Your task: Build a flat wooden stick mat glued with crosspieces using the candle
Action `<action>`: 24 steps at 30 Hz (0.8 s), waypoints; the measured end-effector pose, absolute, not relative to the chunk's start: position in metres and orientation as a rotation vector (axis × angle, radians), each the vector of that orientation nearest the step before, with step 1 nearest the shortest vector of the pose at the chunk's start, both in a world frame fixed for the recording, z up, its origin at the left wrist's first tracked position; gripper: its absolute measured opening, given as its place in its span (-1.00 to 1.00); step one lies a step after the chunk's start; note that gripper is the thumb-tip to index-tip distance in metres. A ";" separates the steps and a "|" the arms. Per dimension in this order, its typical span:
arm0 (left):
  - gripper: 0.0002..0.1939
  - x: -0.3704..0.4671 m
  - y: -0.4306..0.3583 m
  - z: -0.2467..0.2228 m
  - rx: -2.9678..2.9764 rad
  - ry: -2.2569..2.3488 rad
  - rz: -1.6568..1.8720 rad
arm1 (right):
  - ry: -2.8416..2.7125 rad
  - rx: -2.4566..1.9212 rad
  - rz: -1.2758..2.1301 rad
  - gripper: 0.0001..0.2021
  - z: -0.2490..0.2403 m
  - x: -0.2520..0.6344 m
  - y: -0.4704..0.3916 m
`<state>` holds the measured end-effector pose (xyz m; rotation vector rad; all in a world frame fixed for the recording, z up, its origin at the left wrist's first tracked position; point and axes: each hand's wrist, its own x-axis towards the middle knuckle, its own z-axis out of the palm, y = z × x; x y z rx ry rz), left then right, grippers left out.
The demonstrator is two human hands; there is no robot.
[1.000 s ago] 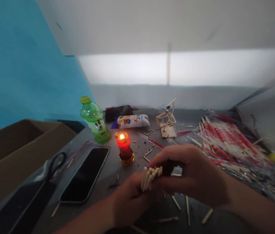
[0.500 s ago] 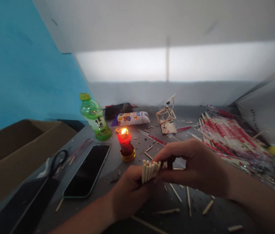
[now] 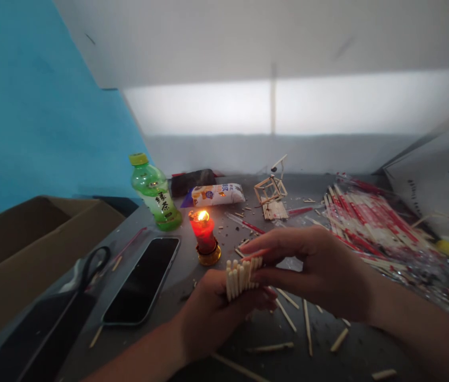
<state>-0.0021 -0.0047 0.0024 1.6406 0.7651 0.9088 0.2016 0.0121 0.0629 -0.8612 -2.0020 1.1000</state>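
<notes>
A row of pale wooden sticks (image 3: 240, 277), stood side by side with their rounded ends up, is gripped in my left hand (image 3: 212, 313). My right hand (image 3: 307, 260) reaches in from the right; its thumb and fingers are closed about the right end of the row, pinching the sticks there. The sticks' lower ends are hidden by my left fingers. Just beyond my hands burns a red candle (image 3: 204, 233) on a gold base. Farther back stands a small stick-built frame (image 3: 271, 191) with a flat panel of sticks (image 3: 275, 209) at its foot.
Wrapped disposable chopsticks (image 3: 375, 212) are heaped at the right. A phone (image 3: 142, 281), a green tea bottle (image 3: 156, 193) and a snack packet (image 3: 216, 194) lie or stand left of centre. Broken sticks (image 3: 272, 347) litter the grey table. A cardboard box (image 3: 45, 223) is at the left.
The bundle has shifted slightly left and spread into a wider row. My right fingers have lifted and reached farther left over it. The candle and frame stay put.
</notes>
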 end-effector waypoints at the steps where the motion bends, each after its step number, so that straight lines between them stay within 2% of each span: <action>1: -0.81 -0.002 -0.005 0.002 1.649 0.756 0.907 | -2.017 -0.868 1.084 -0.70 0.063 0.201 0.011; 10: -0.83 -0.004 -0.001 -0.004 1.708 0.687 0.868 | -2.063 -0.849 0.999 -0.87 0.062 0.193 0.009; 14: -0.74 -0.005 -0.001 -0.006 1.728 0.702 0.840 | -1.988 -0.763 1.097 -0.83 0.059 0.190 0.008; 19: -0.65 -0.005 -0.002 -0.006 1.739 0.735 0.838 | -1.959 -0.812 0.998 -0.89 0.054 0.185 0.005; 24: -0.65 -0.004 -0.001 -0.004 1.741 0.730 0.858 | -1.949 -0.805 1.004 -0.86 0.054 0.182 0.004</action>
